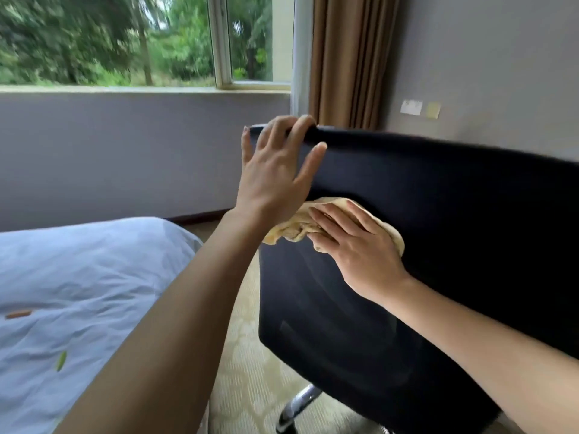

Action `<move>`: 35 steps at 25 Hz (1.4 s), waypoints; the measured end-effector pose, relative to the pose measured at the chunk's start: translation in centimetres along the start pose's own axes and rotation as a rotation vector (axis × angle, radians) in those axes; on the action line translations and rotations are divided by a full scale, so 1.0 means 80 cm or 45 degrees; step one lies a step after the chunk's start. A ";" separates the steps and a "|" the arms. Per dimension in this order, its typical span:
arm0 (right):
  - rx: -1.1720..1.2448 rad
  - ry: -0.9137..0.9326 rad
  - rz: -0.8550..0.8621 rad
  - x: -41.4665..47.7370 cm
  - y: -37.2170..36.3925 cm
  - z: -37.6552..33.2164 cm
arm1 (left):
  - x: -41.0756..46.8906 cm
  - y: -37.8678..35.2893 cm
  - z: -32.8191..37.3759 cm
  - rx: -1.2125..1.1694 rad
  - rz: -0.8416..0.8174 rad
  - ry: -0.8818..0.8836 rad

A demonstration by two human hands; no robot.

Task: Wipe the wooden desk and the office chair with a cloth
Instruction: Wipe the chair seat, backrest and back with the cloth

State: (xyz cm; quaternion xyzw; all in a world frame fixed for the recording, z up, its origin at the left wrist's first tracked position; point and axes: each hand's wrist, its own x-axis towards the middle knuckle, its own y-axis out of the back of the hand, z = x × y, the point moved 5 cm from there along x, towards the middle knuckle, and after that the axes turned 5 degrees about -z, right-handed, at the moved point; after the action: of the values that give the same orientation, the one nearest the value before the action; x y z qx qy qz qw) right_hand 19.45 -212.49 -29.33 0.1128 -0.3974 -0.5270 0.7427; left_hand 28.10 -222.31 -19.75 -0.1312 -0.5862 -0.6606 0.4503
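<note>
The black office chair (438, 214) fills the right half of the view, its mesh backrest facing me. My left hand (275, 170) holds the backrest's top left corner, fingers hooked over the top edge and thumb lying on the mesh. A crumpled yellow cloth (291, 228) lies against the back of the backrest. My right hand (354, 242) presses it flat there with straight fingers. The wooden desk is out of sight.
A bed with a white sheet (78, 292) is at lower left, close to the chair. The chair's chrome base (297, 405) stands on patterned carpet. A window (141, 42) and brown curtain (351, 57) are behind; a grey wall with two notes is at right.
</note>
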 end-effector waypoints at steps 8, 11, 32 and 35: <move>0.039 -0.151 0.128 -0.094 -0.085 -0.034 | -0.103 -0.103 -0.047 -0.074 0.199 -0.012; 0.148 -0.219 0.163 -0.110 -0.084 -0.043 | -0.173 -0.167 -0.092 -0.215 -0.049 0.311; -0.255 0.220 -0.215 0.011 -0.140 -0.144 | -0.171 -0.271 -0.215 -1.045 -0.010 0.544; -0.255 0.419 -0.257 -0.056 -0.169 -0.142 | -0.172 -0.276 -0.233 -0.909 -0.280 0.544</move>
State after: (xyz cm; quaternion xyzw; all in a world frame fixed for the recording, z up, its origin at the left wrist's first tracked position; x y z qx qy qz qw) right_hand 17.58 -217.13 -46.84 0.1623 -0.2032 -0.6099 0.7486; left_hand 25.88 -234.95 -49.12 -0.0759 -0.2251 -0.8784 0.4148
